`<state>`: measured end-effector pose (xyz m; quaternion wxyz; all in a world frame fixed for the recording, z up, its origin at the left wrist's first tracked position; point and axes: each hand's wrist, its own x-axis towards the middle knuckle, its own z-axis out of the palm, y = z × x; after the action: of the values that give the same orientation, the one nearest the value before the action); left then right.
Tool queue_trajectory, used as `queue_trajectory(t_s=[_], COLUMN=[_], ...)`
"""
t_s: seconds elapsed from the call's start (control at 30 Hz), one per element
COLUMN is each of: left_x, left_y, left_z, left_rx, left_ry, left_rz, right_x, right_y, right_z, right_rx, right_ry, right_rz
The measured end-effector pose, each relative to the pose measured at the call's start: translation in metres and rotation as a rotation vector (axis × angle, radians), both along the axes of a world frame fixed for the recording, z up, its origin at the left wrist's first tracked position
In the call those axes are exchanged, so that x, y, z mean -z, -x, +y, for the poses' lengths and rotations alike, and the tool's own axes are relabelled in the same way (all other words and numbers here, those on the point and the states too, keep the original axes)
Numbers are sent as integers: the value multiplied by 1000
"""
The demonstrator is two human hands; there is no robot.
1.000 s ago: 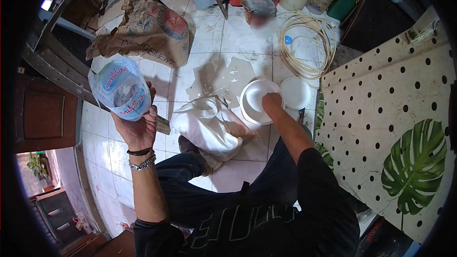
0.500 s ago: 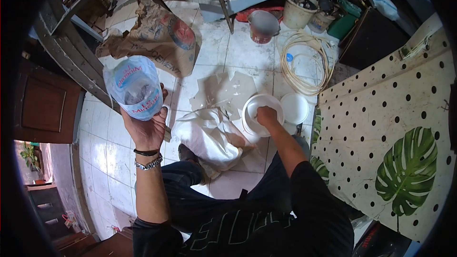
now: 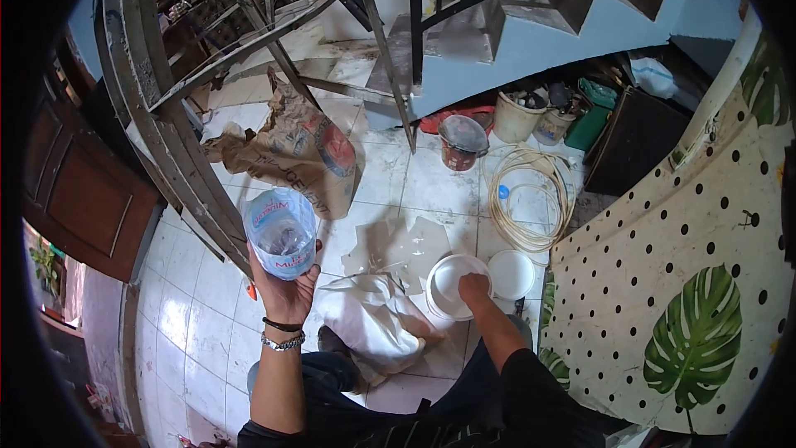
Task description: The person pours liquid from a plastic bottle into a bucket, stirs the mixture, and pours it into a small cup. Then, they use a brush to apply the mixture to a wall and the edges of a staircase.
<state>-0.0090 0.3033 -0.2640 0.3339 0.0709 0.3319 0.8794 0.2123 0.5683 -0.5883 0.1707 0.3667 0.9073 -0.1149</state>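
Note:
My left hand (image 3: 285,289) is wrapped round a cut-open clear plastic water bottle (image 3: 286,261) with a blue and red label. Its open top faces up, showing the clear inside. Over the right part of a white plastic bucket (image 3: 437,308) is my right hand (image 3: 473,288), its fingers curled down inside the rim. What those fingers hold, if anything, is hidden. A crumpled white sack (image 3: 365,328) stands between my legs, left of the bucket. Touching the bucket's right side is a round white lid (image 3: 512,275).
Flat grey pieces (image 3: 398,249) lie behind the bucket. Farther back are a brown cement bag (image 3: 307,158), a coiled pale hose (image 3: 502,224) and a dirty lidded pail (image 3: 461,149). A wooden ladder-like frame (image 3: 186,141) stands left; a patterned board (image 3: 613,299) leans right.
The camera view has tilted up, bringing the stairs into sight. My left hand, still holding the bottle, sits closer to the sack. My right hand stays at the bucket.

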Motion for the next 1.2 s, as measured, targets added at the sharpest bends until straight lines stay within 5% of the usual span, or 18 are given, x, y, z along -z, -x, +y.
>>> queue_trajectory(t_s=[0.1, 0.2, 0.37, 0.47, 0.7, 0.87, 1.03, 1.2], left_x=[-4, -5, -8, -5, -5, -2, -3, -1], left_y=[-4, -4, -7, -7, -3, -2, -3, -5], left_z=[6, 8, 5, 3, 1, 2, -1, 5], left_rx=[7, 10, 10, 29, 41, 68, 94, 101], left_ry=[-2, -1, -10, -37, -73, -72, -73, -47], left_rz=[-32, -16, -2, 5, 12, 61, 78, 88], right_x=[-24, -8, -29, -9, -17, 3, -9, -4], right_y=[-4, 1, -8, -5, -13, 3, -14, -3], right_z=[-8, -3, -5, -2, -13, -2, -6, 0], right_rx=[-134, -9, -206, -11, -177, 30, -78, 55], right_ry=[149, -76, 123, -74, 97, -182, 20, -69], right_rz=[-82, 178, -86, 239, -130, 237, -161, 199])
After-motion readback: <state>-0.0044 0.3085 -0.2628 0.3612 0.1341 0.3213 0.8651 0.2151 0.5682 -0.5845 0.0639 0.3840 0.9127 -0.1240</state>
